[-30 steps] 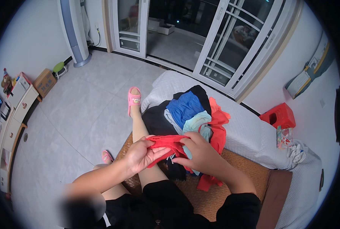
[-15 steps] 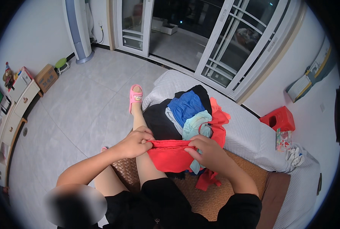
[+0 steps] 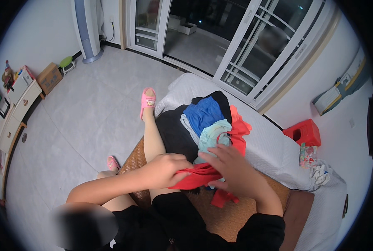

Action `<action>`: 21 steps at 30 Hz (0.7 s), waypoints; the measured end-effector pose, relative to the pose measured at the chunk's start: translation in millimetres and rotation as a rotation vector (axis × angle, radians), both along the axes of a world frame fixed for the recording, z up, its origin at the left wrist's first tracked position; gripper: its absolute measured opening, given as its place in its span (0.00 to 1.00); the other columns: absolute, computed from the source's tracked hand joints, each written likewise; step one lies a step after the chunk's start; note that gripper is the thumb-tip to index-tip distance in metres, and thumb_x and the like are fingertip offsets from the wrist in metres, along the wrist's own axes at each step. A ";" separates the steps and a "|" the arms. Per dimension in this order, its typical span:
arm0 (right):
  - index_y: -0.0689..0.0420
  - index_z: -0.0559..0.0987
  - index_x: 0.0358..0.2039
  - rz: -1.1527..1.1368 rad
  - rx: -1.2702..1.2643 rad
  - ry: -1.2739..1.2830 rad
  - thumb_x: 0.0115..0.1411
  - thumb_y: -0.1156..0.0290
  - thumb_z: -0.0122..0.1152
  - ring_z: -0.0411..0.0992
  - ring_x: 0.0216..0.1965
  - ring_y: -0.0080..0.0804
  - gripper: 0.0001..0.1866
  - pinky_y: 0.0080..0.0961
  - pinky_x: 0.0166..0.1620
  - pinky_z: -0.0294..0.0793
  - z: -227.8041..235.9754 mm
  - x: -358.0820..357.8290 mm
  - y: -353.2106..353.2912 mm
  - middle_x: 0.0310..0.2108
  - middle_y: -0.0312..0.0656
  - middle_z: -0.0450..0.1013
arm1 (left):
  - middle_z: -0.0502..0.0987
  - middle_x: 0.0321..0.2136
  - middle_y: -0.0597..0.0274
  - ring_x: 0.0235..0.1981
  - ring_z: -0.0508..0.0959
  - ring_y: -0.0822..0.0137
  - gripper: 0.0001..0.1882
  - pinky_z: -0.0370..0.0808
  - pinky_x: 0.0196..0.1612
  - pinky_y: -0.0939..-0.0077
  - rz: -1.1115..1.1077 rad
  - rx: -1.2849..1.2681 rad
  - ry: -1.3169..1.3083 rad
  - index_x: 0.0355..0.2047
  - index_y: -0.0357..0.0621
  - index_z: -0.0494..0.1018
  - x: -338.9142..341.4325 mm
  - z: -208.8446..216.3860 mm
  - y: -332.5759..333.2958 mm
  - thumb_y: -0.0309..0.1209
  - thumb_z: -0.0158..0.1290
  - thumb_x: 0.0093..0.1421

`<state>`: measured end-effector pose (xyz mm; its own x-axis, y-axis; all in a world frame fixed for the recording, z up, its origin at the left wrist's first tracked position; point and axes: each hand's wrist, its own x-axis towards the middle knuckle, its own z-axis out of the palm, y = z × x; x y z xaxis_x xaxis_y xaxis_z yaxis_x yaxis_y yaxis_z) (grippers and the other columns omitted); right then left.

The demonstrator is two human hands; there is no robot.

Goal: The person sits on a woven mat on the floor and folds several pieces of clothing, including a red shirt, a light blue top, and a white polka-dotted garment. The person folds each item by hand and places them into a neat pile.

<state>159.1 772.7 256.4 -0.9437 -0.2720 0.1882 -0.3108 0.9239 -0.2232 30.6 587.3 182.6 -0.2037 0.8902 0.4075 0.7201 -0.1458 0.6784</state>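
Note:
A red garment (image 3: 196, 176) lies bunched across my lap, just above my thigh. My left hand (image 3: 166, 168) grips its left end with the fingers curled round the cloth. My right hand (image 3: 229, 167) rests on the right part of it, fingers spread, holding the fabric down. Right behind my hands lies a pile of clothes (image 3: 207, 121) on the white bed cover: a blue piece on top, a pale mint one under it, an orange-red one to the right and black cloth to the left.
I sit on a woven mat (image 3: 232, 209) at the edge of a bed with a white cover (image 3: 274, 146). My leg stretches out with a pink slipper (image 3: 148, 103). A red stool (image 3: 303, 132) stands by the wall. Grey floor tiles (image 3: 90, 113) and a low cabinet (image 3: 11, 121) lie to the left.
The red garment was spread flat between my hands half a second ago. It is now folded and bunched narrower, with my hands closer together over it.

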 end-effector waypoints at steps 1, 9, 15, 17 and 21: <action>0.55 0.64 0.50 0.062 -0.067 -0.002 0.47 0.65 0.62 0.69 0.38 0.41 0.29 0.33 0.42 0.65 -1.1 -6.4 -7.7 0.34 0.45 0.69 | 0.73 0.24 0.54 0.25 0.75 0.58 0.09 0.72 0.29 0.71 -0.026 -0.015 0.072 0.34 0.39 0.74 4.3 5.4 3.2 0.25 0.55 0.51; 0.59 0.71 0.27 -0.152 -0.197 -0.313 0.47 0.67 0.62 0.68 0.29 0.43 0.12 0.33 0.30 0.68 10.9 -2.1 -8.4 0.24 0.43 0.66 | 0.73 0.27 0.65 0.32 0.74 0.75 0.11 0.72 0.38 0.80 0.262 0.295 -0.910 0.40 0.37 0.68 -18.2 -40.4 -10.2 0.30 0.49 0.59; 0.60 0.73 0.29 -0.012 -0.273 -0.258 0.41 0.77 0.62 0.68 0.30 0.44 0.12 0.31 0.33 0.69 16.6 8.2 2.5 0.26 0.44 0.67 | 0.70 0.46 0.58 0.46 0.71 0.64 0.32 0.64 0.53 0.67 -0.194 -0.226 -2.046 0.52 0.42 0.61 13.9 -169.2 -26.4 0.56 0.31 0.62; 0.60 0.73 0.30 -0.037 -0.291 -0.250 0.40 0.78 0.61 0.69 0.30 0.45 0.13 0.30 0.33 0.69 16.2 11.7 5.9 0.27 0.45 0.67 | 0.65 0.52 0.57 0.52 0.67 0.63 0.34 0.60 0.56 0.64 -0.275 -0.042 -2.202 0.56 0.43 0.57 32.6 -155.9 -20.8 0.57 0.28 0.61; 0.61 0.73 0.30 -0.163 -0.306 -0.254 0.39 0.81 0.59 0.68 0.28 0.45 0.13 0.29 0.31 0.69 13.7 18.5 11.1 0.26 0.46 0.67 | 0.64 0.54 0.58 0.56 0.63 0.63 0.29 0.59 0.57 0.63 -0.306 0.229 -2.104 0.57 0.41 0.57 48.2 -157.9 -26.9 0.48 0.38 0.62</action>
<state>177.7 783.8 270.1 -0.9965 -0.0837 -0.0072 -0.0662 0.8355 -0.5455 78.8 560.4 24.7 -0.2788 0.9554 -0.0976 -0.9471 -0.2566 0.1927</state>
